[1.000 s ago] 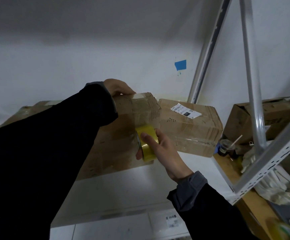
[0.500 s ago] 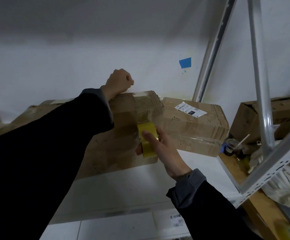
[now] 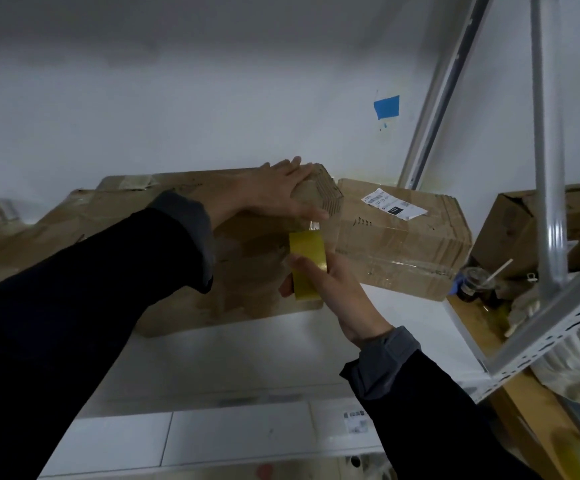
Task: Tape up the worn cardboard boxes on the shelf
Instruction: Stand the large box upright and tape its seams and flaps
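A large worn cardboard box (image 3: pixel 247 271) stands on the white shelf (image 3: pixel 247 362). My left hand (image 3: pixel 281 192) lies flat over its top right corner, fingers straight on the top and thumb down the front face. My right hand (image 3: pixel 330 285) grips a yellow roll of tape (image 3: pixel 307 263) against the box's front face, just below the left thumb. A short strip of clear tape runs from the roll up to the corner. A second box (image 3: pixel 406 244) with a white label (image 3: pixel 394 204) sits right beside it.
A grey metal shelf frame (image 3: pixel 548 168) crosses the right side. Behind it are an open brown box (image 3: pixel 524 223), a plastic cup with a straw (image 3: pixel 475 282) and white cloth (image 3: pixel 576 368). A blue tape patch (image 3: pixel 386 107) marks the wall.
My left hand went from a fist on the box top to lying flat over the top right corner. The right hand still holds the tape roll at the box front.
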Available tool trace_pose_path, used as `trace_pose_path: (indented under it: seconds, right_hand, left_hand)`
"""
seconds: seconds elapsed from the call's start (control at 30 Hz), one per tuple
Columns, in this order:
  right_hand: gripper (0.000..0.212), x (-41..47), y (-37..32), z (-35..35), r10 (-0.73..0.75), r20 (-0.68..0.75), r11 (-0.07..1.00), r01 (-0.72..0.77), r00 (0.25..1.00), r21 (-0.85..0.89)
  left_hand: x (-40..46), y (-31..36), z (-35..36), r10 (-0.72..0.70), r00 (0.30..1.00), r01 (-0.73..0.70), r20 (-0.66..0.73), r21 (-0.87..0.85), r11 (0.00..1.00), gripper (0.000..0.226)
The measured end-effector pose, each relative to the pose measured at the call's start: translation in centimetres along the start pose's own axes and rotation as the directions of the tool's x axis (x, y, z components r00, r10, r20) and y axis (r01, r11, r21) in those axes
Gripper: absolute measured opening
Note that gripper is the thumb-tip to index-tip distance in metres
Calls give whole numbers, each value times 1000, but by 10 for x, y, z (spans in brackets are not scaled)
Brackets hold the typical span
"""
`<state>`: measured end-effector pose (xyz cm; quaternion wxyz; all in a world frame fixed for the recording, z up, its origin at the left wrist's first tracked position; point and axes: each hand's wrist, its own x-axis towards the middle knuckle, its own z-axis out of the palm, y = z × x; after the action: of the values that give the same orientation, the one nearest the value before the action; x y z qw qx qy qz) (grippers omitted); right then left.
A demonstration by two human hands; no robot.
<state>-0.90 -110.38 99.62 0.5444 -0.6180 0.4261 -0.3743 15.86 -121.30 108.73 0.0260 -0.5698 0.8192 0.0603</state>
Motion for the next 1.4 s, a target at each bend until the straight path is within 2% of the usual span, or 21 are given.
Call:
trace_pose_path:
  seconds: [0.07,0.13,0.2,0.3,0.37,0.43,0.57,0.7,0.87,1.0,1.07,1.13,1.23,1.33,1.4]
  right_hand:
    - [17,-4,-2,-2,2,4,1000,-2,1000,21]
    - [17,-6,-1,-3,9,-9,999,-9,1000,46]
    - [32,-9,8,1,15,-15,998,-15,1000,57]
    - [62,-17,38,9,191,24,976,-192,981,106]
    - [49,-28,56,12,291,64,949,-296,955,110]
    - [41,-32,65,14,337,32,937,-338,941,89]
    - [42,-18,68,21,366,-46,930,-362,930,69]
    - [47,4,75,24,406,-100,913,-397,909,99]
    - [48,22,67,27,485,-60,855,-459,872,241]
    - [55,39,58,30,530,-46,814,-492,847,309]
    - [56,44,55,29,517,-60,824,-477,854,305]
    - [57,43,54,27,506,-76,831,-462,859,311]
    - [46,29,53,24,499,-88,847,-464,862,259]
    - [42,14,61,23,425,-122,898,-401,897,182]
    - [42,8,71,24,363,-158,932,-354,918,80]
  left_hand:
    - [3,-1,-1,-12,1000,12,22,-5,1000,114]
    - [4,-2,-3,-20,999,21,32,-19,1000,113]
    - [3,-2,-2,-21,999,22,34,-30,999,110]
    - [3,-3,-1,-22,999,23,36,-42,999,110]
    - [3,-4,-1,-22,999,24,38,-49,999,109]
    - [1,-3,-2,-28,999,29,33,-52,998,107]
    - [-5,2,-3,-35,999,35,8,-48,998,109]
    - [-10,3,2,-36,996,33,-77,-43,999,122]
    - [-26,10,18,-12,977,47,-211,163,986,136]
    - [-34,21,39,-3,929,96,-370,233,968,127]
    - [-36,20,47,4,914,102,-406,239,966,121]
    - [-37,12,44,32,912,49,-408,186,981,109]
    - [-36,-5,19,38,940,-29,-340,32,999,98]
    - [-22,-25,-11,-25,999,27,-36,63,998,115]
    - [-13,-36,-27,-49,990,45,135,36,998,127]
